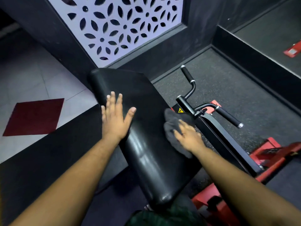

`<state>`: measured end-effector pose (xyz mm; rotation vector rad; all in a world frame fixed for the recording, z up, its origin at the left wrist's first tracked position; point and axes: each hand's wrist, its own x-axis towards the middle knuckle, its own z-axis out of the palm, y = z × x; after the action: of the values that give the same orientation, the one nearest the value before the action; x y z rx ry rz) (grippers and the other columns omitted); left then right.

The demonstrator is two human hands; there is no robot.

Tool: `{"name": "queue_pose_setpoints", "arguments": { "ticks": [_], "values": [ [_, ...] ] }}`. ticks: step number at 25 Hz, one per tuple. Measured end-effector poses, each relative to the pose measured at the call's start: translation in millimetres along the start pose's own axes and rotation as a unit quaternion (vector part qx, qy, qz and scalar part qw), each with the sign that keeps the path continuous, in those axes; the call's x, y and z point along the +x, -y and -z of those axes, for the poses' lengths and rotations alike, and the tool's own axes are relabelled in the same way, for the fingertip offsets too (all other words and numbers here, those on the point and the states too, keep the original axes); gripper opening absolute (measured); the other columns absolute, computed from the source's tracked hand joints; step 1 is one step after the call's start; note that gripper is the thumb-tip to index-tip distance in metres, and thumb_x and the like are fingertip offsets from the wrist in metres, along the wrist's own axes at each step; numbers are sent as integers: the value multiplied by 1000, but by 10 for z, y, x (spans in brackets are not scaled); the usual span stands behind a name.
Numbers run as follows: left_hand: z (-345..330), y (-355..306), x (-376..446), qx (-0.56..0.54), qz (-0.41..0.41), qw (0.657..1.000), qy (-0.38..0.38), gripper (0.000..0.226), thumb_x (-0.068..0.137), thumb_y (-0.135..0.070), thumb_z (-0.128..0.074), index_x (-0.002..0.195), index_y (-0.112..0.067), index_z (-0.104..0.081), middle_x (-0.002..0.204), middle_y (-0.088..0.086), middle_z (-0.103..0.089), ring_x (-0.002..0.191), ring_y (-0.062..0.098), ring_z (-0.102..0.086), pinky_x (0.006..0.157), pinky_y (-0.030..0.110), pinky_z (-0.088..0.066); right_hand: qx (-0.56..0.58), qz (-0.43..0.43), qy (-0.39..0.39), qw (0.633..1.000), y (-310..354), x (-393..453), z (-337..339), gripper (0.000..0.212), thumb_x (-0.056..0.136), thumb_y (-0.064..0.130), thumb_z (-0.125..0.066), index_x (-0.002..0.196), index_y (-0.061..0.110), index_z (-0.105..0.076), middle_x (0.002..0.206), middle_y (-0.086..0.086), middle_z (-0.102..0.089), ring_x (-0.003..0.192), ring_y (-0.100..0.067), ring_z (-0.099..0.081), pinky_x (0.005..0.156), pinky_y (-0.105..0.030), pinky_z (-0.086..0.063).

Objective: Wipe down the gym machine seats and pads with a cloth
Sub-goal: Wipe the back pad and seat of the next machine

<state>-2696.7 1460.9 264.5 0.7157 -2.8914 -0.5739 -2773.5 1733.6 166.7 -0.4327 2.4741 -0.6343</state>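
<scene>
Two hands on pad (pixel 146 128): left hand (pixel 115 118) flat, right hand (pixel 189 137) pressing cloth (pixel 172 121).

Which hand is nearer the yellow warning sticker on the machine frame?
Right. The right hand, on the grey cloth, lies just below the sticker. The left hand rests flat across the pad, farther away.

Both bare forearms reach in from the near edge. The left hand (pixel 114 118) lies flat, palm down, fingers straight and slightly spread, thumb out to the right. The right hand (pixel 189 137) — blurred — is palm down too, fingers spread, pointing far-left.
</scene>
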Motion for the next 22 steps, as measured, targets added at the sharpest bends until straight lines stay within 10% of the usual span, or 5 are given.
{"name": "queue_pose_setpoints", "arguments": {
  "ticks": [3,10,16,22],
  "values": [
    [-97,-71,-399,11,-45,999,17,84,94,-73,-20,160,-21,-20,170,1,-3,156,15,4,126,45,2,53,-96,-20,994,22,69,-70,63,92,67,-33,148,37,-40,160,5,-35,142,-29,-39,113,-52,-33],
    [-111,-24,-983,50,-162,985,32,71,100,-62,-23,158,-20,-26,169,1,-12,156,15,1,126,47,2,45,116,-21,992,538,-1195,-136,70,85,75,-32,148,43,-42,158,14,-37,140,-17,-35,110,-44,-33],
    [-134,68,-1458,88,-216,969,86,70,100,-61,-16,160,-25,-17,170,-4,-5,155,12,8,126,48,0,120,-95,-15,988,-238,-887,-95,66,92,67,-42,137,22,-59,139,-12,-59,130,-31,-53,100,-36,-42],
    [-84,76,-1411,85,-221,965,115,70,100,-62,-12,161,-29,-14,170,-7,-1,155,11,11,125,48,6,92,-138,-71,984,290,-1338,-254,61,79,70,-33,134,48,-49,146,3,-55,134,-31,-50,110,-52,-39]
  ]
}}
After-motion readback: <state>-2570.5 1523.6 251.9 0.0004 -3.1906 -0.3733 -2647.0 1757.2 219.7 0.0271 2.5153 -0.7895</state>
